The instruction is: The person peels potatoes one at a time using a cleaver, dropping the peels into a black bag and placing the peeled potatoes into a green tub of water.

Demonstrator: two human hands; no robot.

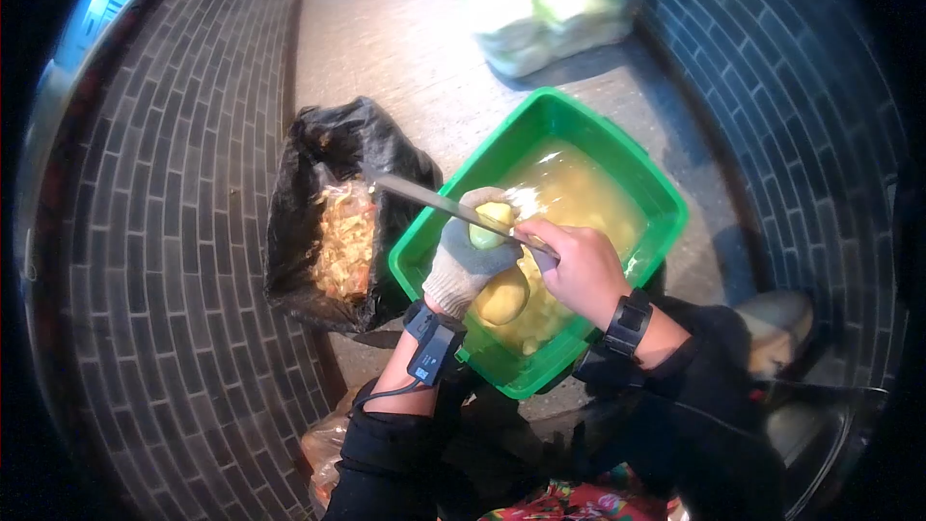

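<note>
My left hand (461, 263), in a pale knitted work glove, is closed around a yellowish potato (490, 232). In my bare right hand (585, 265) is the handle of a long knife (424, 196), whose blade lies across the potato and points toward the upper left. Both hands are over a green plastic tub (664, 207) holding cloudy yellowish water and pale pieces. A larger yellow potato (503, 297) shows just below the gloved hand, within the tub's outline.
Left of the tub stands an open black plastic bag (289, 222) with peelings (345, 241) inside. A clear bag of pale green vegetables (550, 10) lies farther off on the floor. Dark tiled walls (183, 183) rise on both sides. A shoe (776, 328) is at the right.
</note>
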